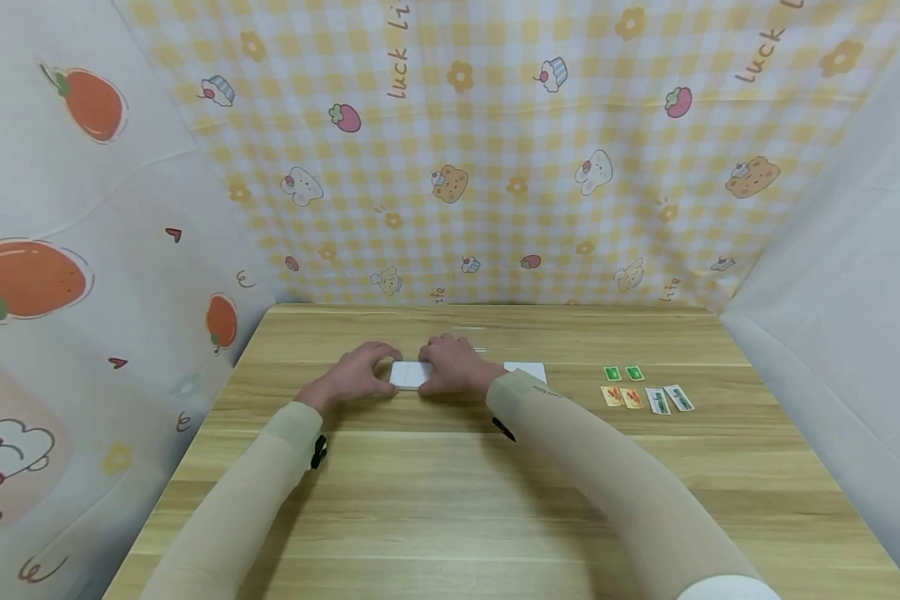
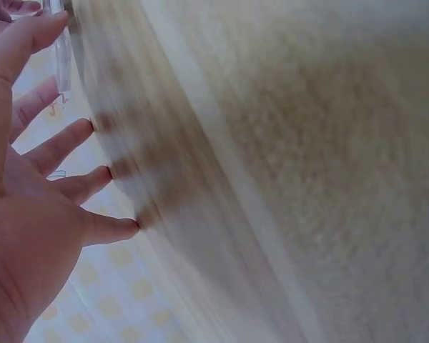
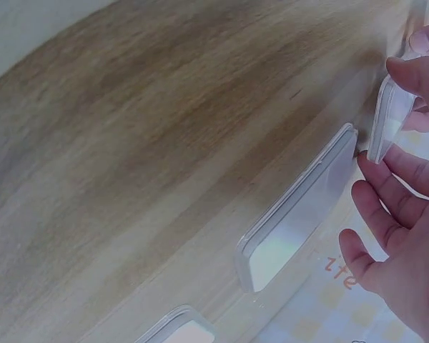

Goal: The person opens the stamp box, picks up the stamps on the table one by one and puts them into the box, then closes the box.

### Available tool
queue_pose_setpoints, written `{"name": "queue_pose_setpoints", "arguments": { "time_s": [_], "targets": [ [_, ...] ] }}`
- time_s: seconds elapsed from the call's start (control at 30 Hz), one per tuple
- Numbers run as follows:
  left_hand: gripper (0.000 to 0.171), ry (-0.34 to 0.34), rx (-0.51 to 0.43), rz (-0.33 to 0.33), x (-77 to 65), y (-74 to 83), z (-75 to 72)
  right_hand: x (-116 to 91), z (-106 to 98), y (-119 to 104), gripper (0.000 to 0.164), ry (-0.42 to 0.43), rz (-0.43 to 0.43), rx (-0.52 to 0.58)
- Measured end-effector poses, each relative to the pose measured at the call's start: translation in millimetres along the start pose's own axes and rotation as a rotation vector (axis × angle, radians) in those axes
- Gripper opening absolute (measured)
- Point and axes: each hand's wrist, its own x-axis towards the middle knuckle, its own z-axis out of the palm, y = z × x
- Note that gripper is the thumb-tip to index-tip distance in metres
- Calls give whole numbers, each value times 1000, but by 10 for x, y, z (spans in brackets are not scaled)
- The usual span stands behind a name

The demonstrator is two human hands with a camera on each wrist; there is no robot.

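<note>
A flat, clear-edged plastic case with a white face (image 1: 410,375) lies between the two hands at mid-table. My left hand (image 1: 360,370) holds its left end between thumb and index finger; the other fingers spread out, their tips near the tabletop in the left wrist view. The right hand (image 1: 452,365) grips the case's right end, thumb on the near edge and fingers on the far side. In the right wrist view the held case (image 3: 390,121) is tilted. Another similar case (image 3: 297,214) rests on the table near that hand.
A white case (image 1: 525,371) lies behind the right wrist. Farther right are small printed pieces in pairs: green (image 1: 612,373), orange (image 1: 612,396) and blue-green (image 1: 657,401). A checked curtain (image 1: 495,225) hangs behind the wooden table (image 1: 435,500).
</note>
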Motion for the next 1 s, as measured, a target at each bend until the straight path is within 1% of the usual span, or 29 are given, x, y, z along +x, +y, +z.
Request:
{"name": "queue_pose_setpoints", "arguments": {
  "time_s": [0.17,0.4,0.53,0.8,1.0],
  "targets": [
    [51,-11,46,6,23,-5,5,4,-21,-25,57,8,-10,-9],
    [51,-33,114,24,33,-10,37,14,-24,-45,54,3,-38,-9],
    [50,-27,121,33,26,-5,43,14,-30,-54,54,1,-44,-11],
    [54,-36,123,16,29,3,58,-7,-46,-73,53,-1,-45,-32],
    [53,-20,123,19,20,8,62,-3,-41,-69,53,6,-43,-42]
  ]
}}
